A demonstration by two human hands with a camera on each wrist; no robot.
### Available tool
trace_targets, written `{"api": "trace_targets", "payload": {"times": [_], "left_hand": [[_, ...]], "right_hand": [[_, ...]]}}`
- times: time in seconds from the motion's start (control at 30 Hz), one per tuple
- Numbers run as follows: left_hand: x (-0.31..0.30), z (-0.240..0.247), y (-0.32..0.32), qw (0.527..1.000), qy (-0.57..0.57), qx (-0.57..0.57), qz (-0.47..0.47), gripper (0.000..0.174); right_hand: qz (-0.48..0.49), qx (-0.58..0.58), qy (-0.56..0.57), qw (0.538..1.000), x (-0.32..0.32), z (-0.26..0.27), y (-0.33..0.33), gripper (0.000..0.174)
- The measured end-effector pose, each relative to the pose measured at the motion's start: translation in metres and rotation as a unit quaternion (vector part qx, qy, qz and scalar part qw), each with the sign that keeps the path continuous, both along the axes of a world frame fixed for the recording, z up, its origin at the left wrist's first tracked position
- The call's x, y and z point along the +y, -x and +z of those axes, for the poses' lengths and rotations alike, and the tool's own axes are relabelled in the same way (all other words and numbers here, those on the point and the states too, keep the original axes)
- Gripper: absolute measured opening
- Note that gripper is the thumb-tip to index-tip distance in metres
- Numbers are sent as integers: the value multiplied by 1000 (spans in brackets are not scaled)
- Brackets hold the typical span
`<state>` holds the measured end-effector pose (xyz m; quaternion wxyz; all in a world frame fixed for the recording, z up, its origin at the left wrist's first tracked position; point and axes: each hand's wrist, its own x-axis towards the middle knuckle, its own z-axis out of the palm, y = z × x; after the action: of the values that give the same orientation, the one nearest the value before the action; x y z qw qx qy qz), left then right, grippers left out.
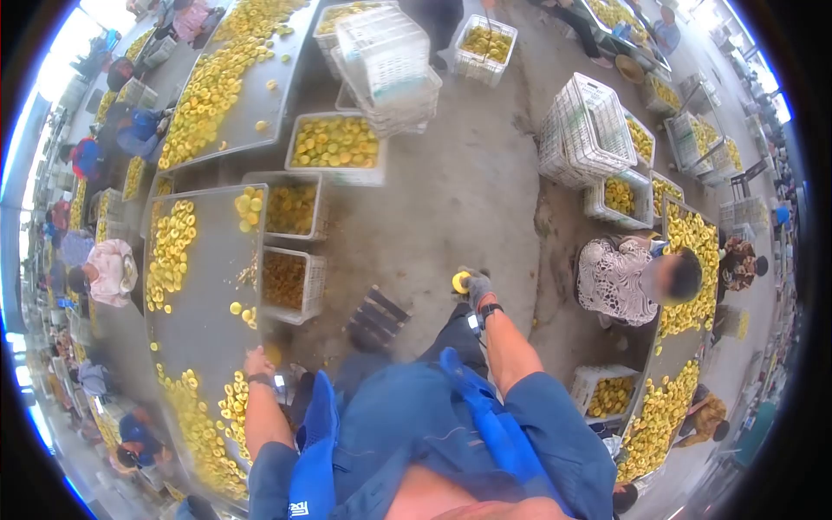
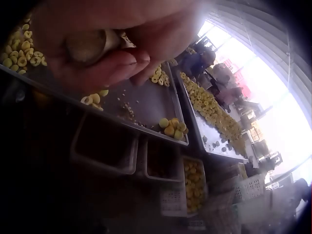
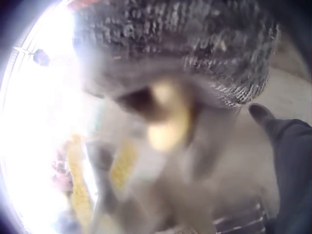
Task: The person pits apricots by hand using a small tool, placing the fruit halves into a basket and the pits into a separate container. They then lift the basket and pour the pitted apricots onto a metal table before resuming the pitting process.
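While crates [image 1: 316, 290] stand close along the metal table [image 1: 204, 325], presumably to put their contents within reach, the bare left hand [image 1: 257, 364] at its edge is curled round a tan, rounded piece [image 2: 87, 47], probably a tool's handle. From where I stand, the right hand [image 1: 476, 287], gloved perhaps for surer grip and well apart from the table over the floor [image 1: 468, 191], pinches one yellow fruit [image 1: 459, 282]. The left wrist view reveals the tan piece, indistinct in the head view, which alone shows the fruit crisply.
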<state>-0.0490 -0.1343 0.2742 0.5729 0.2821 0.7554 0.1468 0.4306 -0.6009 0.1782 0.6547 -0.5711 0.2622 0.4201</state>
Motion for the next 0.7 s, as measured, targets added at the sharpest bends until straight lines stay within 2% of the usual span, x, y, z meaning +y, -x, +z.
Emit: {"api": "trace_targets", "payload": {"times": [0.07,0.1,0.17,0.23,0.3,0.33,0.4,0.47,0.53,0.63,0.7], "left_hand": [[-33,0,-50,1000,2,-4,-6,16],[-51,-4,-72,1000,4,-6,-9,16],[-89,-46,-113,997,44,-58,-20,15],[-157,-50,-206,995,75,-52,-40,19],[-229,-10,-326,984,90,-17,-152,27],[-249,-30,-358,976,118,-31,-183,25],[-294,-22,-440,949,135,-56,-281,17],[-323,-46,-499,932,136,-52,-331,15],[-340,-68,-545,917,143,-54,-368,16],[-352,-93,-597,904,174,-71,-383,19],[-357,-107,-603,895,182,-58,-404,19]], "right_hand": [[-15,9,-45,999,-17,-19,-49,41],[7,-5,-37,999,-30,-27,-75,40],[42,-31,-29,998,-48,-50,-119,37],[47,6,-3,999,-70,-73,-166,41],[68,50,33,996,-91,-80,-209,42],[83,32,16,996,-101,-79,-226,41],[104,-10,-19,994,-119,-72,-261,39],[161,-42,53,985,-127,-58,-293,38],[204,-57,102,972,-137,-81,-303,37],[326,-89,202,919,-139,-91,-320,48],[433,-150,237,857,-132,-129,-326,42]]}}
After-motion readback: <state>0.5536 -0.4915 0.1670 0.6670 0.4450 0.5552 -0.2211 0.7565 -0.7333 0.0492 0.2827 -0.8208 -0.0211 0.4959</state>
